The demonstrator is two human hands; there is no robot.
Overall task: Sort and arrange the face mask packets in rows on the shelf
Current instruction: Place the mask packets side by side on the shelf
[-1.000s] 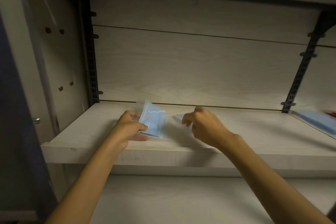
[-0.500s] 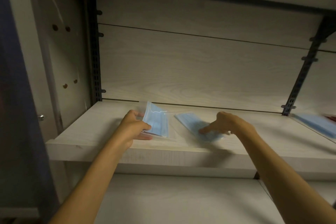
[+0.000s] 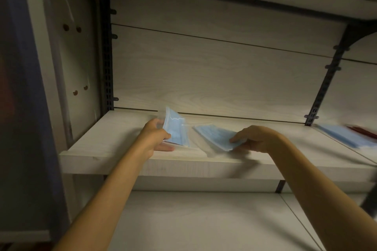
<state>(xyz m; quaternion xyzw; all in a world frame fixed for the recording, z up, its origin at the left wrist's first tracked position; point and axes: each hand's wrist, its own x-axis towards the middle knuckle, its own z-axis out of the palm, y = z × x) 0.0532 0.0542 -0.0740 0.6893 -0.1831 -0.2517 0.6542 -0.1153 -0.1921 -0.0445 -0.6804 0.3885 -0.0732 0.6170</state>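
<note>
My left hand (image 3: 154, 135) pinches an upright stack of mask packets (image 3: 175, 131) on the shelf (image 3: 114, 140), while my right hand (image 3: 258, 138) pinches a flat packet (image 3: 214, 135) beside it.

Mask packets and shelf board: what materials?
Mask packets: likely clear glossy plastic film over pale blue pleated fabric; a see-through edge shows around the blue. Shelf board: looks like matte pale wood-grain laminate, possibly real wood; grain lines show.

From my remote seat, I read no text, label, brand or number anywhere: the blue face mask packets (image 3: 176, 131) and the pale wooden shelf (image 3: 114, 138) carry no legible print in this blurred view.
</note>
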